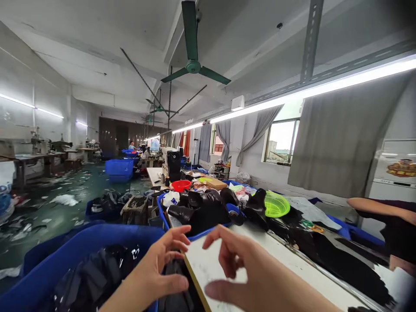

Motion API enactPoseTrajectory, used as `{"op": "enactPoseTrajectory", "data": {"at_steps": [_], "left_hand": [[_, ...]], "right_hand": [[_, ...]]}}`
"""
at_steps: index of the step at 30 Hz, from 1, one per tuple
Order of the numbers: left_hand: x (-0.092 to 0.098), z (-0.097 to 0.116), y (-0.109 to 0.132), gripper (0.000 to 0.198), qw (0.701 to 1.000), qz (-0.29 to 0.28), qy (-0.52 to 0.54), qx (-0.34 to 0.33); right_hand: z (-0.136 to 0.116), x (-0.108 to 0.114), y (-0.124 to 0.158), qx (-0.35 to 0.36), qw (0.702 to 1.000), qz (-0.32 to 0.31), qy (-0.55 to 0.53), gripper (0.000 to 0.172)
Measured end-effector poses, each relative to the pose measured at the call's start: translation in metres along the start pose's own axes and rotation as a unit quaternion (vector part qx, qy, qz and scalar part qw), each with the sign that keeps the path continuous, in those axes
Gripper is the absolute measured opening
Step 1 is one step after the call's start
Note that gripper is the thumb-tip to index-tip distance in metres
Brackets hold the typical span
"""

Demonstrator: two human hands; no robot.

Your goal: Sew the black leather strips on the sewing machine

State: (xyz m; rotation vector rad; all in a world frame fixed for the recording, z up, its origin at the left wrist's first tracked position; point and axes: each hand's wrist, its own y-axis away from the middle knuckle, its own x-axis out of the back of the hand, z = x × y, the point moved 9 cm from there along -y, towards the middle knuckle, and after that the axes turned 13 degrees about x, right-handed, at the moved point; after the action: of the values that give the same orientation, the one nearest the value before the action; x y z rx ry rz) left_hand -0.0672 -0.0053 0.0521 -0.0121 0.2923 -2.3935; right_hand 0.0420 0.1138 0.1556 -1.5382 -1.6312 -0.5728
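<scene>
My left hand (165,262) is raised with its fingers apart and curved, holding nothing. Facing it, my right hand (232,264) hovers over the white tabletop (198,255), its fingers bent and spread from the thumb, also with nothing in it. Under and to the left of my left hand is a large blue bin (130,232) with dark, shiny pieces (87,277) inside. Just beyond both hands lies a pile of black leather boot parts (208,208) in a blue-rimmed tray (160,208).
A green plastic basket (276,203), a red bowl (181,186) and orange-handled scissors (316,228) lie on the worktable. At the right edge shows another person's arm (380,210). Blue tubs (119,169) and scraps (65,199) are on the floor at left.
</scene>
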Motion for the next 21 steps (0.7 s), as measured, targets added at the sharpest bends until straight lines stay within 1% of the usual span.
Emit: {"op": "enactPoseTrajectory", "data": {"at_steps": [1, 2, 4, 6, 8, 11, 15, 18, 21], "left_hand": [[0.010, 0.007, 0.011, 0.094, 1.000, 0.017, -0.007, 0.000], [0.018, 0.012, 0.021, 0.093, 0.999, 0.034, -0.016, 0.003], [0.033, 0.019, 0.036, 0.094, 0.997, 0.070, -0.032, 0.013], [0.045, 0.019, 0.046, 0.096, 0.995, 0.095, -0.034, 0.021], [0.051, 0.016, 0.048, 0.097, 0.994, 0.101, -0.023, 0.019], [0.054, 0.006, 0.039, 0.095, 0.996, 0.085, -0.003, 0.009], [0.056, -0.001, 0.016, 0.102, 0.998, 0.055, 0.030, -0.005], [0.063, 0.003, 0.002, 0.109, 0.998, 0.056, 0.027, -0.009], [0.070, 0.010, -0.001, 0.111, 0.998, 0.061, 0.031, -0.007]], "right_hand": [[-0.004, -0.012, -0.018, -0.030, 0.998, -0.009, -0.051, 0.037], [-0.010, -0.026, -0.033, -0.033, 0.993, -0.026, -0.114, 0.036], [-0.018, -0.053, -0.054, -0.031, 0.975, -0.052, -0.215, 0.038], [-0.020, -0.074, -0.063, -0.026, 0.956, -0.071, -0.284, 0.042], [-0.017, -0.089, -0.067, -0.021, 0.944, -0.077, -0.320, 0.045], [-0.009, -0.099, -0.075, -0.014, 0.937, -0.068, -0.342, 0.048], [0.000, -0.102, -0.096, 0.001, 0.932, -0.057, -0.357, 0.047], [0.001, -0.105, -0.112, 0.002, 0.919, -0.060, -0.390, 0.052], [-0.005, -0.106, -0.119, -0.001, 0.912, -0.073, -0.403, 0.057]]}}
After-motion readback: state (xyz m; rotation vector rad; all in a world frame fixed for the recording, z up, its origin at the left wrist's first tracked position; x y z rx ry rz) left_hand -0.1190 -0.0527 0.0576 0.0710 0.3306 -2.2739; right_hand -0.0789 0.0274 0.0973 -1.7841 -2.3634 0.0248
